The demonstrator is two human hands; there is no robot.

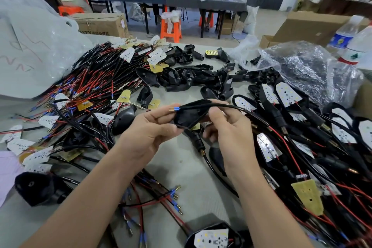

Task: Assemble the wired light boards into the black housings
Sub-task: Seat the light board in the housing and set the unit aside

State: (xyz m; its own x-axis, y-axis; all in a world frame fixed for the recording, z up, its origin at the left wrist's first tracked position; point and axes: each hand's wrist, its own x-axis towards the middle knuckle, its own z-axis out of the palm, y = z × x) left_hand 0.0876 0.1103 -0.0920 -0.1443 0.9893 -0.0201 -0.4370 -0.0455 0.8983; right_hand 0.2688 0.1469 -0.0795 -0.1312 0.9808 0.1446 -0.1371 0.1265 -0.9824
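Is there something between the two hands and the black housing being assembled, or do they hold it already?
Nothing visible stands between them. The left hand and right hand both grip the black housing above the table. Only a black wire with a blue-sleeved tip lies across the housing's top edge.

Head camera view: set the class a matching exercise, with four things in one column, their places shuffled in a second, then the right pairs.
Things
1. black plastic housing
2. orange plastic stool
3. clear plastic water bottle with blue label
4. gold perforated panel

Places
A. far right edge of the picture
B. on the floor beyond the table
C. held between the left hand and the right hand
D. far end of the table

Pairs: 1-C, 2-B, 3-A, 4-D
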